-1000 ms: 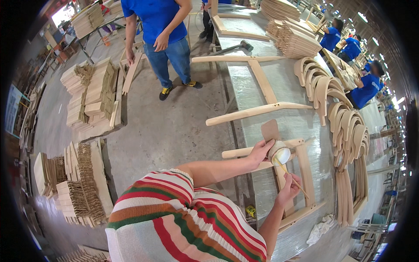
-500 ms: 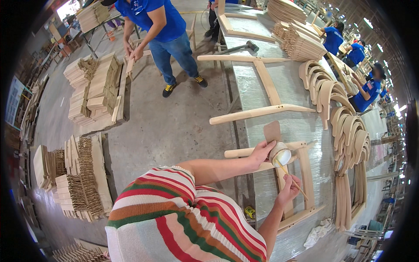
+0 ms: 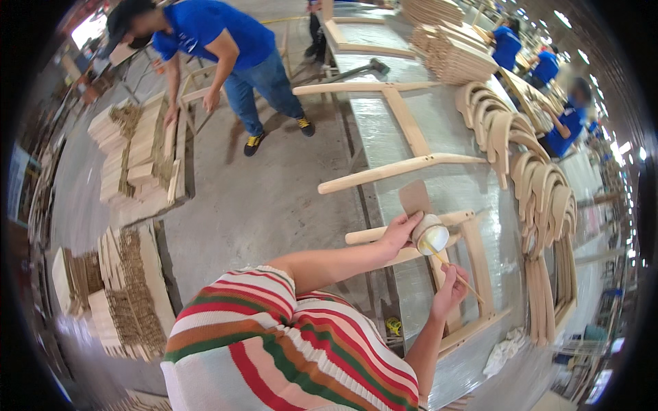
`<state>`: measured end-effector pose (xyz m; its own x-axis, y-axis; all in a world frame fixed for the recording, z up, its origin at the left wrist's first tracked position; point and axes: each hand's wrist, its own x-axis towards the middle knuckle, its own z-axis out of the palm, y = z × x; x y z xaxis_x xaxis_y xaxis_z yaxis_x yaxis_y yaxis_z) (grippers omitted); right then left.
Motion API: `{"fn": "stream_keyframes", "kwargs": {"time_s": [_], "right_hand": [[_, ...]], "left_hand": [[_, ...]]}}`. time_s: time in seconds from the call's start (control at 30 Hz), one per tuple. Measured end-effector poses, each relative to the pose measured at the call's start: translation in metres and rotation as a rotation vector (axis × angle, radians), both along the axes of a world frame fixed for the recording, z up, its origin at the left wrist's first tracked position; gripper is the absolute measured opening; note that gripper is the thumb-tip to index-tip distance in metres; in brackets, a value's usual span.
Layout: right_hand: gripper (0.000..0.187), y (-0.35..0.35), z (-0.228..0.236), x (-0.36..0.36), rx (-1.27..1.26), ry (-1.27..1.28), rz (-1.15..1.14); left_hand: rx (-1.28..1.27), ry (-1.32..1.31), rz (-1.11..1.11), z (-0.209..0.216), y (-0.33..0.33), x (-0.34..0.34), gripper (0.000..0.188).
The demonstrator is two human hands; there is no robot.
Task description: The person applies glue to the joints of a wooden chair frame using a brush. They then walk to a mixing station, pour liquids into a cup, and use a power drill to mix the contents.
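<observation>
My left hand (image 3: pixel 401 231) is wrapped round a small cup (image 3: pixel 433 237) with white stuff inside, tilted so its mouth shows. A flat brown piece (image 3: pixel 413 198) sticks up beside the cup, at my left fingers; whether it is joined to the cup I cannot tell. Between the fingers of my right hand (image 3: pixel 449 292) is a thin yellowish stick (image 3: pixel 471 288), its far end inside the cup. Under both hands lies a pale wooden frame (image 3: pixel 478 264) on the plastic-covered table (image 3: pixel 384 147), partly hidden by my hands.
A second wooden frame (image 3: pixel 406 122) lies farther along the table, near a mallet (image 3: pixel 375 67). Curved wooden parts (image 3: pixel 545 198) line the right side. A white cloth (image 3: pixel 504 353) lies nearer. Wood stacks (image 3: pixel 140 164) stand left, where a person in blue (image 3: pixel 209 41) bends over.
The person in blue has leaned down toward the wood stack at the left. The view has shifted slightly. My hands keep hold of the cup and the stick, the stick's end still in the cup.
</observation>
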<state>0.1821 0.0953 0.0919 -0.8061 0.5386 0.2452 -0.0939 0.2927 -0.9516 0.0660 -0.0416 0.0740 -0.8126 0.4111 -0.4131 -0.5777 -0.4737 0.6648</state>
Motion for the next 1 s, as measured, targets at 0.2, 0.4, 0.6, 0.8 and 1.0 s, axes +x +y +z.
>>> {"fn": "stream_keyframes", "kwargs": {"time_s": [0.2, 0.4, 0.6, 0.8, 1.0], "right_hand": [[0.01, -0.014, 0.02, -0.001, 0.008, 0.046, 0.06], [0.01, -0.013, 0.029, 0.002, -0.069, 0.137, 0.047], [0.009, -0.006, 0.033, 0.004, -0.094, 0.115, 0.082], [0.01, -0.001, 0.035, 0.004, -0.194, 0.148, 0.115], [0.012, -0.005, 0.04, 0.003, -0.235, 0.26, 0.053]], "left_hand": [[0.067, 0.061, 0.007, 0.003, -0.005, -0.007, 0.03], [0.04, 0.191, -0.023, 0.007, -0.011, -0.011, 0.034], [0.132, 0.252, 0.016, 0.029, -0.009, -0.012, 0.031], [0.185, 0.351, 0.03, 0.043, -0.007, -0.011, 0.03], [0.063, 0.509, 0.081, 0.054, -0.009, -0.011, 0.027]]}}
